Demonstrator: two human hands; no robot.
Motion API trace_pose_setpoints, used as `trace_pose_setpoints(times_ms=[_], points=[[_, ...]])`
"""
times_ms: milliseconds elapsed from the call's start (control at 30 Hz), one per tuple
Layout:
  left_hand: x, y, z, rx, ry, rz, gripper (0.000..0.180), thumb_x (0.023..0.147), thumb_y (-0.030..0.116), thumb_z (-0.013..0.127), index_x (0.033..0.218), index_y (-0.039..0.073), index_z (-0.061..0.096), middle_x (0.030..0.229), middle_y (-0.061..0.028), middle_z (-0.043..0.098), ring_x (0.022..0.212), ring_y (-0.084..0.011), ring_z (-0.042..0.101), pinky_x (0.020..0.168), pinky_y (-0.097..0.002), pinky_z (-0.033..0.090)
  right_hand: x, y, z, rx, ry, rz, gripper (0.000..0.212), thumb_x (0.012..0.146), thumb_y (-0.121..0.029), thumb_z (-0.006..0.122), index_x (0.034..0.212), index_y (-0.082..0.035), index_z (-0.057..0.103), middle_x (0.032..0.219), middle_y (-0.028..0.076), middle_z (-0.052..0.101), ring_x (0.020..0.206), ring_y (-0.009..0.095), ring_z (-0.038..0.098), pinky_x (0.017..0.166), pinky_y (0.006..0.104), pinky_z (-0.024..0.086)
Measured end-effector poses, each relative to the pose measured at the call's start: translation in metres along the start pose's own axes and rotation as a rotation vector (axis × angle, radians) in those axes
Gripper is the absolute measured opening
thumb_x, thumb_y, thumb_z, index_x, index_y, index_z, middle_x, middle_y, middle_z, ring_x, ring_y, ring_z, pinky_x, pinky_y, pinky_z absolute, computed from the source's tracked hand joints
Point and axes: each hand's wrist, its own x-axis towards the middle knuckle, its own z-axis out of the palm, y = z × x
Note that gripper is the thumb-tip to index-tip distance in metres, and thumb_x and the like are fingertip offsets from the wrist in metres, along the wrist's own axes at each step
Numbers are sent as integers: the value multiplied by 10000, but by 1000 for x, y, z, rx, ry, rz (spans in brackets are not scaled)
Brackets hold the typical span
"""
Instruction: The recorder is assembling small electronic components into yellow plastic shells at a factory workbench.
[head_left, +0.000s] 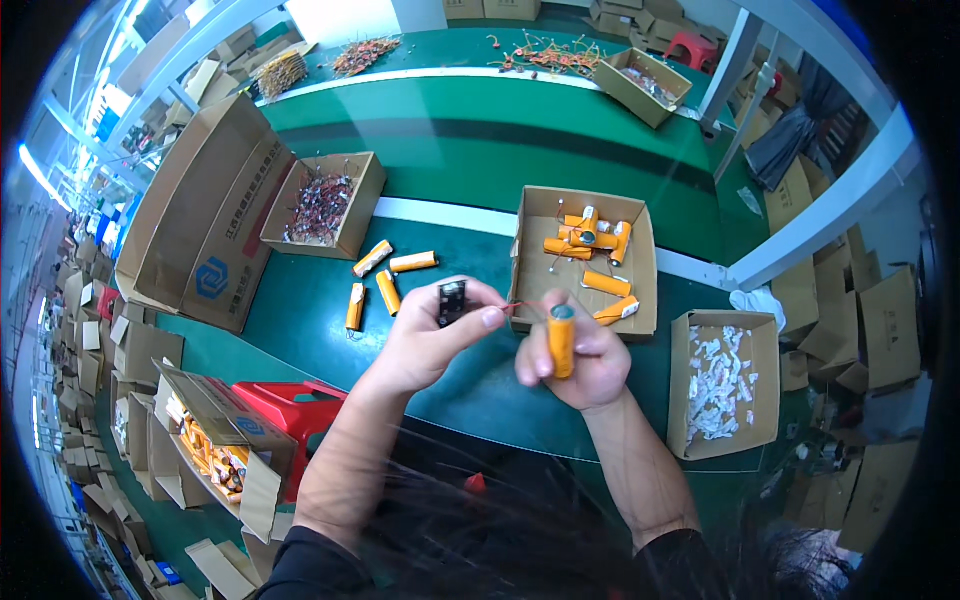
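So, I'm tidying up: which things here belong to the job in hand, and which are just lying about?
Apparently in the job:
orange cylindrical battery, in the right hand
thin red wire, at the left hand
cardboard tray of matching batteries

Seemingly lying about:
crumpled white cloth, at right
red plastic stool, top right

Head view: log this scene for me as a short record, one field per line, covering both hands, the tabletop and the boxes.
Left hand: fingertips on a thin red wire; small black piece against the fingers
Right hand: grips an orange cylinder, its grey end toward the picture's top
Between hands: the thin red wire
Loose on green table: four orange cylinders
Box beyond right hand: more orange cylinders
Far-left small box: tangled wired parts
Right-hand box: white scraps
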Motion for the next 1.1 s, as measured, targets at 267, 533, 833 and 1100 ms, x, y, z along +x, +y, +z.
trace_pose_setpoints(times_ms=[267,533,833,1100], points=[[-14,17,15,538,-36,418,142,883,-48,655,986,48,679,936,-48,587,809,-147,528,707,-266,419,0,5,17,-623,79,-42,398,904,-157,573,1278,-36,511,1053,138,678,947,265,650,961,407,468],[-9,15,14,616,-47,451,174,858,-63,671,973,66,693,914,-44,569,809,-155,512,693,-276,396,-4,6,20,-820,129,28,229,938,-65,666,1154,-27,600,1019,84,658,859,144,598,805,271,487],[1,0,9,503,-59,450,215,857,-45,702,1039,68,726,912,-34,559,783,-143,511,668,-257,397,-4,7,17,-720,296,-38,119,971,-71,668,1075,-17,647,838,35,623,662,80,508,590,203,428],[1,2,14,365,-28,342,269,808,-73,746,1046,52,752,889,-36,578,759,-125,493,645,-247,380,-5,9,9,-507,382,4,109,971,-102,675,1036,-15,676,756,14,604,570,62,441,508,193,348]])
